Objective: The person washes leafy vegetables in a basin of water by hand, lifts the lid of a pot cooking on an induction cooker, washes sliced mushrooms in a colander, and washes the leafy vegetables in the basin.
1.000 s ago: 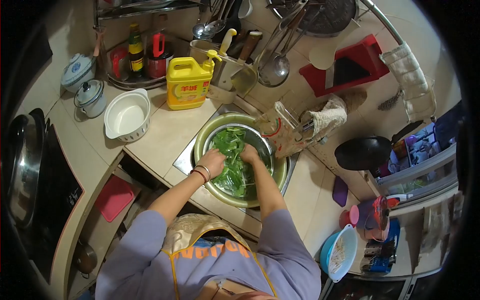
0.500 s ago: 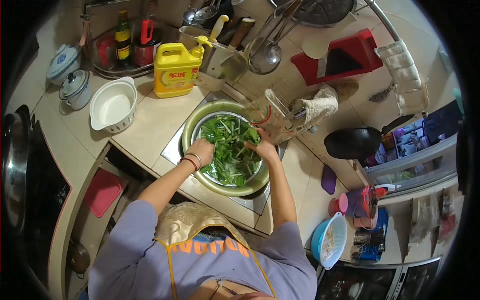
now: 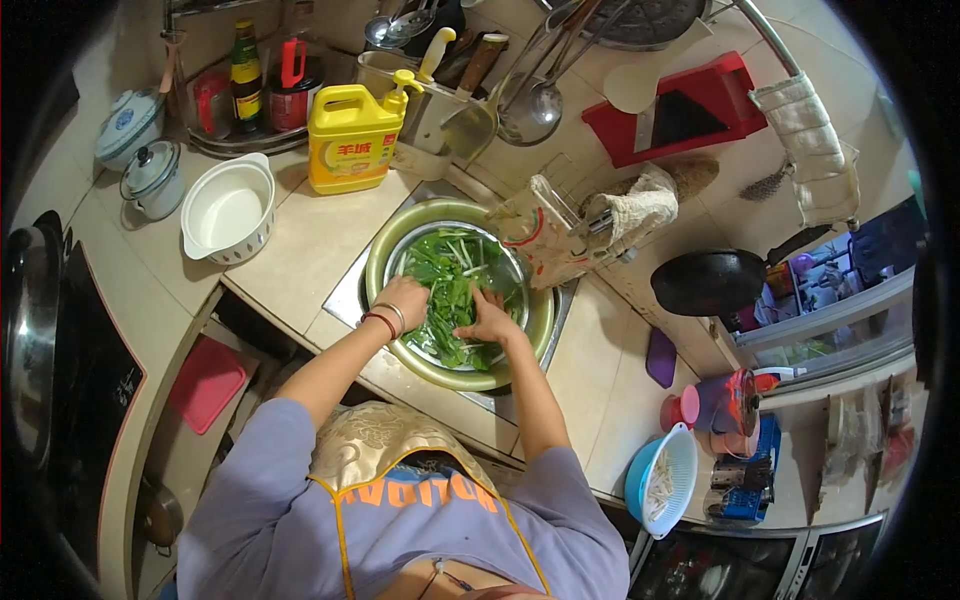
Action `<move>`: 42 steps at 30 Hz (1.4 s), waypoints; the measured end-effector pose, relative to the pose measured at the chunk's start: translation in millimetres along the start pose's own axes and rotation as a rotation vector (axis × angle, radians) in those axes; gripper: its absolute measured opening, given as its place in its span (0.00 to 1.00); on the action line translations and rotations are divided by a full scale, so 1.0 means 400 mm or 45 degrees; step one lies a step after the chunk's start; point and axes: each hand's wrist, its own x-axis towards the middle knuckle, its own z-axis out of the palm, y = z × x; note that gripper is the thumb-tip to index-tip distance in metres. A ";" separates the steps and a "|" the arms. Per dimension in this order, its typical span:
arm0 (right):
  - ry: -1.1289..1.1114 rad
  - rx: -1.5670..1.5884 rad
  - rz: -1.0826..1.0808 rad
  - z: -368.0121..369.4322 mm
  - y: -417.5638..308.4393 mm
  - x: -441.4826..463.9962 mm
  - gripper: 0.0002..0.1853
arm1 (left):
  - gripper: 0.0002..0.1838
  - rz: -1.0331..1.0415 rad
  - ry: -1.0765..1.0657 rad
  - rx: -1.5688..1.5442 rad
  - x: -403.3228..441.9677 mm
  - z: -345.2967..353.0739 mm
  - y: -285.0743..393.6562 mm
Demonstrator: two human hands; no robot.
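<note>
Cut leafy greens (image 3: 448,262) with pale stems lie in water in a metal bowl (image 3: 510,262), which sits inside a larger olive-green basin (image 3: 378,262) at the sink. My left hand (image 3: 404,301), with bands at the wrist, is at the bowl's left side, its fingers curled into the greens and partly hidden by them. Across from it, my right hand (image 3: 492,320) rests against the greens with fingers and thumb spread apart. Water shows on the right side of the bowl, beyond that hand.
A yellow detergent jug (image 3: 354,138) and a white pot (image 3: 229,212) stand on the counter behind and left. Right of the basin are a purple lid-like item (image 3: 660,358) and a blue colander (image 3: 667,482) holding pale strips. A cloth-draped tap (image 3: 600,225) overhangs the basin's far edge.
My right hand has moved left and toward me, from the bowl's right rim to its middle, pushing greens leftward. The left hand stays nearly in place.
</note>
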 end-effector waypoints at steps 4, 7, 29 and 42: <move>-0.004 -0.107 -0.039 0.053 0.014 0.065 0.57 | 0.10 -0.016 -0.092 0.046 0.006 0.006 -0.002; -0.144 -0.191 -0.091 0.147 0.091 0.184 0.40 | 0.10 -0.029 -0.120 0.051 0.005 0.003 0.000; 0.611 -0.161 -0.037 -0.092 -0.041 -0.070 0.22 | 0.10 -0.002 -0.007 0.056 0.015 0.023 -0.013; 1.667 0.200 0.356 -0.079 0.321 -0.511 0.09 | 0.10 -0.017 0.098 -0.081 0.004 0.013 0.002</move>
